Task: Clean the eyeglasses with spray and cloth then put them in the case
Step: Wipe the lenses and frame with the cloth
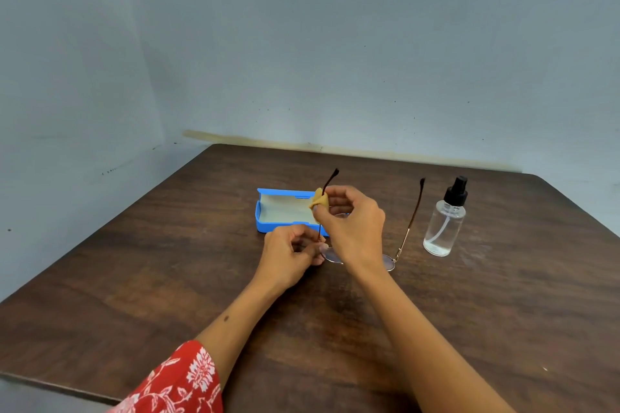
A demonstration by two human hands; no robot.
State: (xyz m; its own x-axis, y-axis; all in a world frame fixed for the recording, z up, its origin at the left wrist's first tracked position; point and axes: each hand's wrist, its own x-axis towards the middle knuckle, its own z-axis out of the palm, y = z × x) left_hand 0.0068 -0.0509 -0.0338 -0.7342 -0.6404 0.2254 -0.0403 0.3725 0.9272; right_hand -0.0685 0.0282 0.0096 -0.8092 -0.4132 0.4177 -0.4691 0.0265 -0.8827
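Note:
Thin metal-framed eyeglasses (pixel 410 225) with dark temple tips are held above the table, temples unfolded and pointing away from me. My left hand (pixel 288 256) pinches the frame at the left lens and hinge. My right hand (pixel 352 221) pinches a small tan cloth (pixel 318 200) around the left temple arm, and covers most of the lenses. A blue case (pixel 268 225) lies open behind my hands, its pale lining showing. A clear spray bottle (pixel 444 221) with a black pump top stands upright to the right.
Everything sits on a dark wooden table (pixel 167 278) pushed into a corner of blue-grey walls. The table's left edge runs diagonally close to the wall. My left forearm has a red patterned sleeve (pixel 174 382).

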